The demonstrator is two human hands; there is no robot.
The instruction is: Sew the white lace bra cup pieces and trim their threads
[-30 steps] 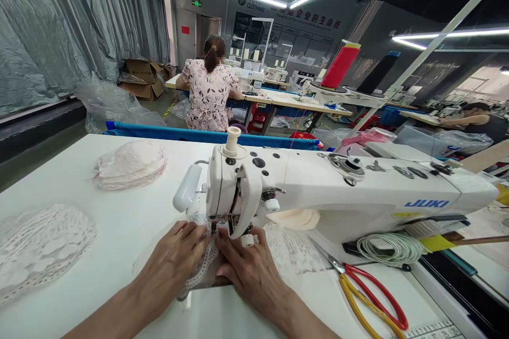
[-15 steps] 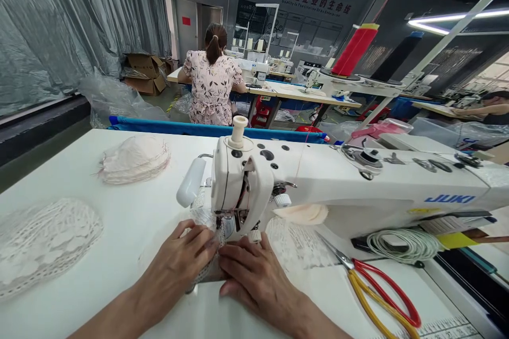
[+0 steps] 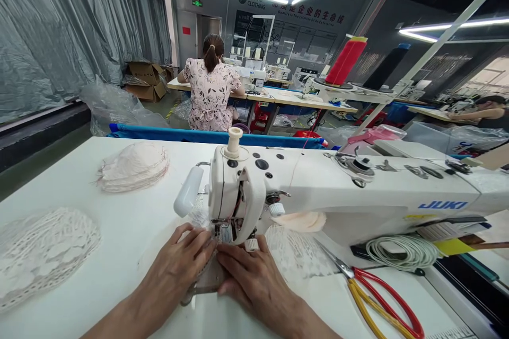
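Observation:
My left hand [image 3: 178, 257] is closed on white lace fabric [image 3: 296, 251] just left of the presser foot [image 3: 225, 232] of a white sewing machine [image 3: 318, 177]. Its fingertips press the lace edge down on the machine bed. Close by on the right, my right hand [image 3: 256, 273] also grips the lace, its fingers bent and side by side in front of the foot. The lace spreads out behind that hand, under the machine arm. Both hands cover the part of the fabric nearest the needle, and the fingertips are partly hidden.
Scissors [image 3: 350, 274] with red and yellow handles lie at the right. Lace pieces [image 3: 51, 254] and a stack of pale fabric cups [image 3: 133, 167] rest at the left. A cream cup [image 3: 304, 221] and coiled cord [image 3: 401, 251] sit by the machine. A person [image 3: 212, 85] works ahead.
The view has tilted up slightly, so the machine and table appear lower. Both hands stay on the lace by the presser foot, with more of the machine bed showing between them.

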